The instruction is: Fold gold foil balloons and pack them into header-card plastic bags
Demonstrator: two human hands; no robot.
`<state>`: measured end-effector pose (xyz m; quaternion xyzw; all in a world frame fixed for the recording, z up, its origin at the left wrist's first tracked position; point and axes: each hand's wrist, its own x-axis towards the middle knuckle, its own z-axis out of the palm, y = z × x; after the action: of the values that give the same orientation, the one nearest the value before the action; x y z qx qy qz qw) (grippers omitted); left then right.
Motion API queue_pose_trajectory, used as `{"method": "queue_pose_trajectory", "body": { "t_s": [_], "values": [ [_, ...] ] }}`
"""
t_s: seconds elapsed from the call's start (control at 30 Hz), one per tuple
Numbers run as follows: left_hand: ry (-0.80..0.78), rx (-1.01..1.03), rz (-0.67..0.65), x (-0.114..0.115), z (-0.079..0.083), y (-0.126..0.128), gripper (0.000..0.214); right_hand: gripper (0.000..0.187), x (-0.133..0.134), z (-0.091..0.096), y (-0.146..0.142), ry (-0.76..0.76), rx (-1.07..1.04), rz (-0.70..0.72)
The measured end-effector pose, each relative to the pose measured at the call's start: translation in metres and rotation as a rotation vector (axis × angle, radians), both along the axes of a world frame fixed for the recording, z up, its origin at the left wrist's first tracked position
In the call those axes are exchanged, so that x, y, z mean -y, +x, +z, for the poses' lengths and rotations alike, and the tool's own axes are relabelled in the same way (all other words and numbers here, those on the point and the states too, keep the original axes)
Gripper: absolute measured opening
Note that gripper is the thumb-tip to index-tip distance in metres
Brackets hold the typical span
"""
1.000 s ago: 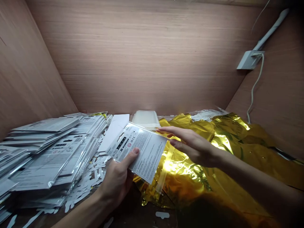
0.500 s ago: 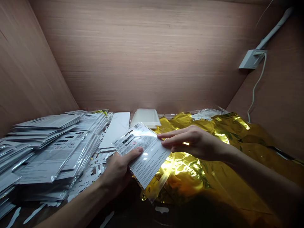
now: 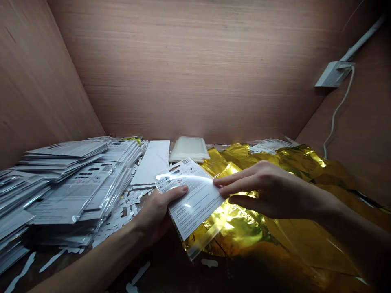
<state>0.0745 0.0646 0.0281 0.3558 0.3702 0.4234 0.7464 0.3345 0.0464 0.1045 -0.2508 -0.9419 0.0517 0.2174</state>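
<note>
A white printed card (image 3: 195, 203) in a clear plastic sleeve is tilted before me, its text and a hanging slot facing up. My left hand (image 3: 155, 215) grips its left side, thumb on top and the other fingers hidden underneath. At the right corner, the stretched fingertips of my right hand (image 3: 259, 189) touch the sleeve, with the thumb lower down and apart from the card. A clear plastic flap (image 3: 206, 240) sticks out along the lower right edge. Gold foil packaging (image 3: 244, 228) lies below and behind the right hand.
Stacks of similar sleeved cards (image 3: 61, 203) fill the left side. White card pieces (image 3: 151, 162) and a pile of translucent sleeves (image 3: 189, 148) lie at the back. Small white cut-outs (image 3: 120, 219) are scattered about. A power socket (image 3: 334, 75) with a cable hangs on the right wall.
The view has shifted slightly. My right hand has slid a little right along the card's corner, its thumb now apart. The clear flap shows more; the left hand keeps its grip.
</note>
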Motion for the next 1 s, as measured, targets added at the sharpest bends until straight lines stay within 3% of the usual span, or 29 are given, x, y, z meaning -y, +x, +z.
{"method": "queue_pose_trajectory", "body": {
  "t_s": [0.17, 0.3, 0.43, 0.63, 0.73, 0.8, 0.93, 0.97, 1.0],
  "values": [
    [0.01, 0.043, 0.014, -0.007, -0.002, -0.005, 0.034, 0.058, 0.009, -0.004, -0.009, 0.083, 0.118, -0.043],
    [0.018, 0.044, 0.119, -0.015, -0.002, -0.009, 0.023, 0.024, -0.007, -0.02, -0.008, 0.197, 0.012, 0.013],
    [0.017, 0.05, 0.169, -0.019, 0.0, -0.01, 0.018, 0.012, -0.018, -0.024, -0.003, 0.313, -0.002, -0.013],
    [-0.031, -0.16, 0.098, -0.019, -0.009, -0.007, 0.026, 0.007, -0.007, -0.031, -0.021, 0.187, -0.006, 0.018],
    [0.11, -0.308, 0.006, -0.02, -0.016, -0.009, 0.028, 0.009, -0.003, -0.049, -0.033, 0.034, 0.191, 0.04],
    [0.254, -0.42, 0.027, -0.021, -0.016, -0.014, 0.024, 0.011, -0.005, -0.062, -0.036, -0.061, 0.277, 0.025],
    [0.648, -0.778, 0.447, -0.021, -0.005, -0.024, 0.049, 0.015, -0.011, -0.079, -0.035, -0.154, 0.277, -0.02],
    [0.773, -0.857, 0.521, -0.02, -0.003, -0.025, 0.054, 0.016, -0.012, -0.08, -0.034, -0.171, 0.268, -0.024],
    [0.894, -0.928, 0.514, -0.019, -0.002, -0.025, 0.051, 0.016, -0.013, -0.08, -0.034, -0.189, 0.26, -0.032]
  ]
}}
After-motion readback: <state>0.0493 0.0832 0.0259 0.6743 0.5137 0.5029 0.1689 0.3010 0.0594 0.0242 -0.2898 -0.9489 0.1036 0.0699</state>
